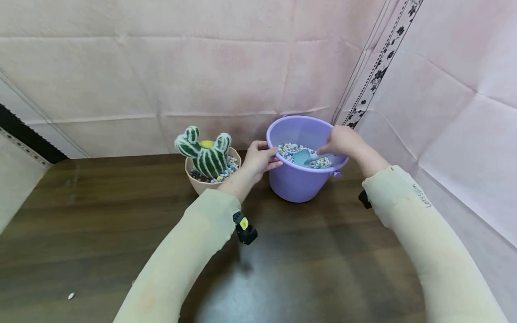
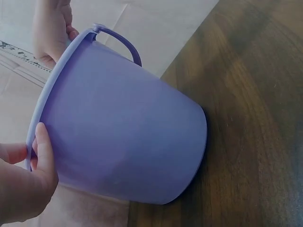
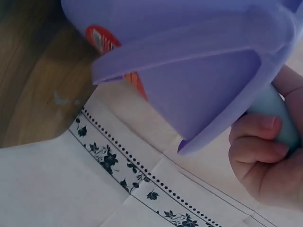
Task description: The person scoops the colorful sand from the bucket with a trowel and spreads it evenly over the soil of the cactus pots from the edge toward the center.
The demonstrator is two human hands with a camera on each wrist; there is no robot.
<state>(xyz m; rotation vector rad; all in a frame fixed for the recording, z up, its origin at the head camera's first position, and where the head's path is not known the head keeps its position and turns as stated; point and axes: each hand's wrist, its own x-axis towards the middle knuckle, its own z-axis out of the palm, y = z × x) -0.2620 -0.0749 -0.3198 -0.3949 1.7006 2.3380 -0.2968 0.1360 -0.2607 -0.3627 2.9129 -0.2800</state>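
Note:
A purple bucket (image 1: 299,181) stands on the wooden floor, with small pastel pebbles (image 1: 322,163) inside. My left hand (image 1: 258,160) grips its rim on the left side; the left wrist view shows thumb and fingers pinching the rim (image 2: 43,101). Over the bucket's right side, my right hand (image 1: 343,142) holds a light blue toy shovel (image 1: 302,158), whose blade lies on the pebbles. In the right wrist view its fingers curl round the shovel's handle (image 3: 279,118). Left of the bucket, a potted cactus (image 1: 210,162), fuzzy green and white, sits in a beige pot (image 1: 198,185) topped with coloured pebbles.
Pale fabric (image 1: 181,80) hangs behind the pot and bucket, and another pale sheet (image 1: 456,112) rises at the right. The bucket's handle (image 3: 175,52) hangs down its side. One small white piece (image 1: 71,296) lies on the floor (image 1: 121,224) at the lower left.

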